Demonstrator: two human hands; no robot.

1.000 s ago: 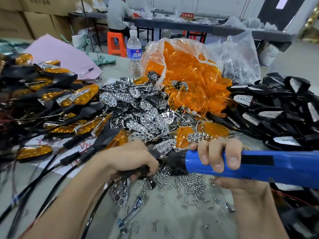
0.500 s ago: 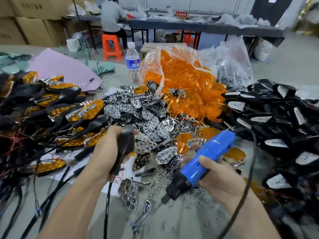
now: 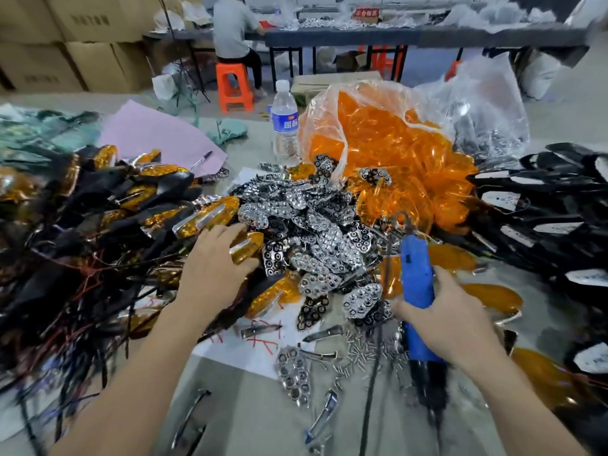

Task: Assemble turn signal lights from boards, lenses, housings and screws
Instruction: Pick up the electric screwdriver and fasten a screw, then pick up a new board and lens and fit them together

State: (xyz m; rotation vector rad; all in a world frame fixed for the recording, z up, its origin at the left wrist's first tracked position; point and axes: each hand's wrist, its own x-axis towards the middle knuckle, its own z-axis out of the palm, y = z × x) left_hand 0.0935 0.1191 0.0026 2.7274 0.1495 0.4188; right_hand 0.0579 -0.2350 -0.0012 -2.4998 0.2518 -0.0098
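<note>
Resting straight-fingered on a finished light at 10 o'clock, left hand prob. stacks it; right hand grips screwdriver ready.

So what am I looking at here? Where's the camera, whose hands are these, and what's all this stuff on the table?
No machine here: these are a person's two bare hands, filmed by one wide-angle camera worn on their head, looking down. The right hand grips a blue electric screwdriver. The left hand lies on an amber light beside the pile of finished lights; whether it grips it is unclear. On the table: shiny reflector boards in the middle, a bag of orange lenses behind, black housings on the right, loose screws near the front.
</note>
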